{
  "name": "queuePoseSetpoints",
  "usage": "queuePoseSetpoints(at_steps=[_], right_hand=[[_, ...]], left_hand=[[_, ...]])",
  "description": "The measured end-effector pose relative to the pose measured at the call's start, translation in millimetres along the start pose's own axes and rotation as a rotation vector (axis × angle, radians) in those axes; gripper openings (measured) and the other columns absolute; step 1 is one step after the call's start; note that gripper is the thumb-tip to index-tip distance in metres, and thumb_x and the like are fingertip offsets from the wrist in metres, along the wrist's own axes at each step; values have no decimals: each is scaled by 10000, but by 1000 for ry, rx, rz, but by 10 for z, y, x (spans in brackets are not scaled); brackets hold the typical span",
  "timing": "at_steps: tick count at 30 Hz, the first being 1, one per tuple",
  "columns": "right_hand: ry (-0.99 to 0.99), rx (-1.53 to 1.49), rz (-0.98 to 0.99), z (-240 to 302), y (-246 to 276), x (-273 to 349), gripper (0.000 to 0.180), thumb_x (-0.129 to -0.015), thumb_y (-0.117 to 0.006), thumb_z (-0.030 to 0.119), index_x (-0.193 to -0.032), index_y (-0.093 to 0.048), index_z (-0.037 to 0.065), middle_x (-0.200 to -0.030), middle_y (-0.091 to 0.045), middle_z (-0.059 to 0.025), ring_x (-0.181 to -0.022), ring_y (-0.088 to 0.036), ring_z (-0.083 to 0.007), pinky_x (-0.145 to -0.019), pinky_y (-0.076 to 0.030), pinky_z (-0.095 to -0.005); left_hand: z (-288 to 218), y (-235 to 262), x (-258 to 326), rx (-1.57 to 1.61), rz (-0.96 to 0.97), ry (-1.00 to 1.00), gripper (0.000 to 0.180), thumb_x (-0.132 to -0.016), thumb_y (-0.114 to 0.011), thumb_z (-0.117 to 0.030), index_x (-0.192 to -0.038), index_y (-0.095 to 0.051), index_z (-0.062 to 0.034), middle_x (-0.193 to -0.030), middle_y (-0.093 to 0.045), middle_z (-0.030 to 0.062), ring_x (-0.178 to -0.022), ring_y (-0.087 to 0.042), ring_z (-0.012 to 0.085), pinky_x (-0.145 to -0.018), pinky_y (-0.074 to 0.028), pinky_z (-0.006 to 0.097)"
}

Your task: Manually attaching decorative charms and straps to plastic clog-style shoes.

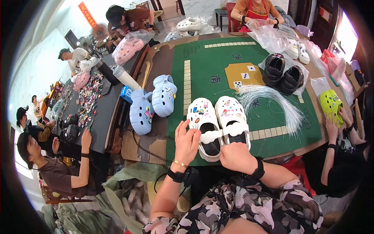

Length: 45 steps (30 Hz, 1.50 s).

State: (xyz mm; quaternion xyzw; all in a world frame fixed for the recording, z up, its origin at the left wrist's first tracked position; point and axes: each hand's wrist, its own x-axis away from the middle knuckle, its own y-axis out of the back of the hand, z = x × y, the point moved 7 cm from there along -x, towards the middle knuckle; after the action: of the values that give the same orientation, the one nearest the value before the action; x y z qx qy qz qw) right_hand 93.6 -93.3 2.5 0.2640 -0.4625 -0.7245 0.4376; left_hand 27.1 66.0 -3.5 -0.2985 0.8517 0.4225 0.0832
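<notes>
A pair of white clogs stands side by side on the green mat, toes pointing away from me, with colourful charms on their uppers. My left hand [186, 141] is beside the left white clog [203, 113], its fingers stretched and slightly apart at the shoe's outer side, holding nothing I can see. Curled into a fist, my right hand [238, 157] rests at the heel of the right white clog [230, 110]. Its fingertips are hidden under the hand, so whatever they grip cannot be made out. The white heel straps lie forward over the foot openings.
Left of the white clogs stand light blue clogs [140, 114] with charms, near a white tumbler [126, 77]. Thin white plastic strands [278, 102] and black shoes [293, 79] lie to the right. A co-worker's hands hold a lime-green clog [331, 104]. Loose charms [90, 91] cover the left table.
</notes>
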Motion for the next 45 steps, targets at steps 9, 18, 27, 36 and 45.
queuePoseSetpoints(at_steps=[9, 18, 27, 36, 45], right_hand=[[56, 40, -292, 63, -65, -106, 124, -800, -590, 127, -722, -614, 34, -618, -644, -153, -570, -661, -316, -539, -525, -414], [-28, 82, -264, -136, 163, 195, 93, -857, -627, 160, -819, -609, 76, -754, -590, -105, -639, -635, -314, -579, -520, -421], [192, 6, -405, -234, 541, 749, 26, -781, -625, 68, -803, -613, 65, -770, -565, -90, -707, -621, -279, -611, -511, -382], [403, -40, -401, -32, 225, 488, 60, -720, -632, 76, -743, -579, 64, -757, -522, -57, -701, -594, -234, -629, -494, -357], [489, 63, -525, -228, 179, 282, 101, -715, -623, 88, -804, -620, 41, -872, -583, -66, -803, -589, -230, -716, -467, -356]], left_hand=[[1, -208, -104, 36, 104, 17, 278, -932, -577, -257, -888, -722, -24, -1302, -550, 239, -1271, -422, 434, -1077, -327, 473], [140, -44, -238, 370, -96, 150, 158, -894, -626, -151, -890, -757, -64, -1178, -641, 152, -1104, -583, 270, -934, -456, 368], [99, 0, -508, 737, 56, 306, 245, -1001, -553, -198, -970, -672, 14, -868, -679, 34, -811, -635, 97, -750, -500, 241], [-411, -629, -691, 290, 461, 138, 264, -940, -558, -217, -925, -719, -8, -660, -600, 46, -614, -521, 101, -578, -424, 278], [-498, -890, -740, 231, 522, 76, 277, -904, -593, -255, -952, -739, -26, -740, -691, 128, -653, -629, 197, -618, -473, 318]])
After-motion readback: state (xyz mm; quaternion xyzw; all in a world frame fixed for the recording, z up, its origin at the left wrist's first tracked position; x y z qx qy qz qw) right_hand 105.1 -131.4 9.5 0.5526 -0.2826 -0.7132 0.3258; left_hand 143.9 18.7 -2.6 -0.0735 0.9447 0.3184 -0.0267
